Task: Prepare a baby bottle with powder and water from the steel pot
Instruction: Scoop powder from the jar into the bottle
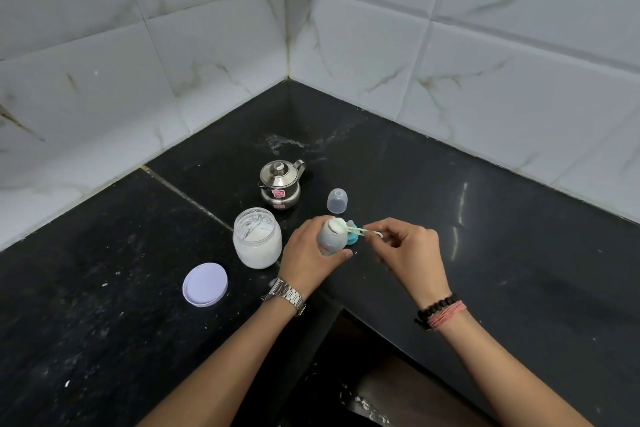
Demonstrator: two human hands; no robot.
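Head view of a black stone counter (485,204) set in a corner of white marbled wall tiles (173,45). Just below the centre of the frame, the left hand (308,253) is wrapped around a small clear baby bottle (331,236), thumb on the near side and fingers curled behind it. The bottle stands roughly upright, its long axis vertical and leaning slightly toward the upper right, with the open mouth facing up. White powder fills the mouth; the level lower in the bottle cannot be told.

The right hand (405,246), at centre right, pinches the handle of a pale plastic scoop (356,229) between thumb and fingertips. The scoop lies nearly level, its long axis running left to right, with the bowl end over the bottle mouth.

Left of the bottle stands an open glass jar (257,237) holding white powder that coats its walls. Its round white lid (205,283) lies flat on the counter at lower left of the jar, well apart from it.

Above the jar, near the centre of the frame, sits a small steel pot (280,185) with its knobbed lid on and its handle pointing to the upper right; its contents are hidden. To the right of the pot a clear bottle cap (337,200) stands dome up. A teal ring (351,240) lies behind the bottle, partly hidden by it.

A metal watch (284,295) circles the left wrist; bead and thread bands (440,312) circle the right.
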